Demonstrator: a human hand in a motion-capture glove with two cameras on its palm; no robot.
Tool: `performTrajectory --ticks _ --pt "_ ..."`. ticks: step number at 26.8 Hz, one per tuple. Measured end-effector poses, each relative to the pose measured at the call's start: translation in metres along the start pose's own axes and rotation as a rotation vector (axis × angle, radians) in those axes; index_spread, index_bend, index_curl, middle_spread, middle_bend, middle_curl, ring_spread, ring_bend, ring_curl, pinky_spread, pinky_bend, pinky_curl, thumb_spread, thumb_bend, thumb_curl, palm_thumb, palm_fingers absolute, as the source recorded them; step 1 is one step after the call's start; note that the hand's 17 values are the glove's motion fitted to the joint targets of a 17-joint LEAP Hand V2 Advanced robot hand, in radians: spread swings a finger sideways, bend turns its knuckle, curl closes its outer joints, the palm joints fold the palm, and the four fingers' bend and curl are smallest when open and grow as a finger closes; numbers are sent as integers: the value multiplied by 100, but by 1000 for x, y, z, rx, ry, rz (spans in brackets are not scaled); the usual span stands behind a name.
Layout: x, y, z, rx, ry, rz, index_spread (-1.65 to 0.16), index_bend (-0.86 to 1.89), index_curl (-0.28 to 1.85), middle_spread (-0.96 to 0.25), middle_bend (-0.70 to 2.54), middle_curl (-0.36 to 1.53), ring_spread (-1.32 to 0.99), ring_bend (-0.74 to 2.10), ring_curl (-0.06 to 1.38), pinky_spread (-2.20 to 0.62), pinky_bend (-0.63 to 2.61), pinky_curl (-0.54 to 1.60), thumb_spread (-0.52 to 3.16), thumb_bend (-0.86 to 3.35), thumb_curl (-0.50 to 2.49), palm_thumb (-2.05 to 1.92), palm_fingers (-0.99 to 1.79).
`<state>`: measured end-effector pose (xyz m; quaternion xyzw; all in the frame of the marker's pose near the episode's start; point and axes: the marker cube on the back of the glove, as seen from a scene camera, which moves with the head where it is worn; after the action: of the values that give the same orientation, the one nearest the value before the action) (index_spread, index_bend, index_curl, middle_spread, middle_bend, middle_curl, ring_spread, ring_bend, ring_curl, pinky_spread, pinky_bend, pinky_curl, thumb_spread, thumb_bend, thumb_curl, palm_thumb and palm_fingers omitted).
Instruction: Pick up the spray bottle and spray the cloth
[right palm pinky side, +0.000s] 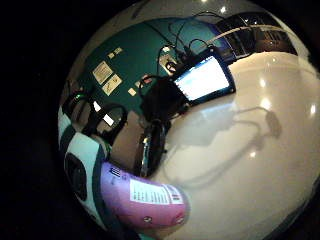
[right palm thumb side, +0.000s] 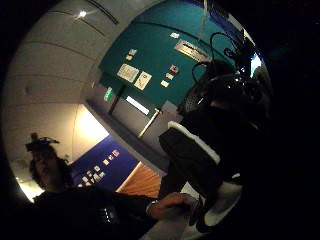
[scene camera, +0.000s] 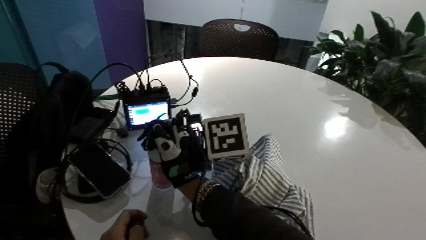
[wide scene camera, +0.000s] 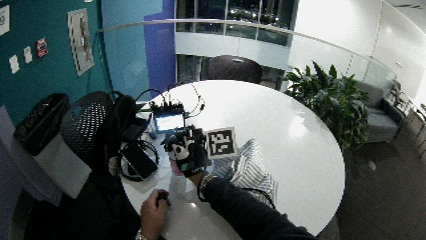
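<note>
The gloved right hand (scene camera: 174, 150), fingers curled round the upright pink plastic spray bottle (right palm pinky side: 145, 200), hovers just beside the striped cloth (scene camera: 263, 175).

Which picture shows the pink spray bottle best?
The little finger side palm view: the spray bottle lies close, its pink body and white label plain. In the outside view only a pink sliver shows under the gloved right hand. In the wide outside view it is barely visible; the thumb side view hides it.

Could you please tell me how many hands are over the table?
2: the gloved right hand gripping the pink spray bottle beside the striped cloth, and the bare hand at the table's near edge.
</note>
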<state>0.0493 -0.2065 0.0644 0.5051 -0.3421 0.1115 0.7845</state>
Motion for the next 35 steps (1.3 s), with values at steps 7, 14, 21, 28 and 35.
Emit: performTrajectory --ticks 7,14,21,28,35 --pt "21 22 -13 -50 54 150 -28 24 59 -20 70 52 -19 73 44 -31 46 39 127 0 19 42 138" --pt "-5 -17 -13 -86 94 91 -30 10 54 -18 52 47 -15 63 43 -11 40 39 112 -4 20 35 78" --pt "-50 -4 -39 -399 217 -129 -34 16 49 -15 42 43 -13 50 38 5 27 34 106 -3 21 34 54" --pt "-85 52 -74 -747 228 -175 -38 19 46 -16 36 40 -15 44 34 10 14 28 101 -4 22 30 56" --pt "-111 83 -105 -1032 291 -179 -41 19 44 -17 30 38 -17 39 33 10 14 26 98 -4 23 27 52"
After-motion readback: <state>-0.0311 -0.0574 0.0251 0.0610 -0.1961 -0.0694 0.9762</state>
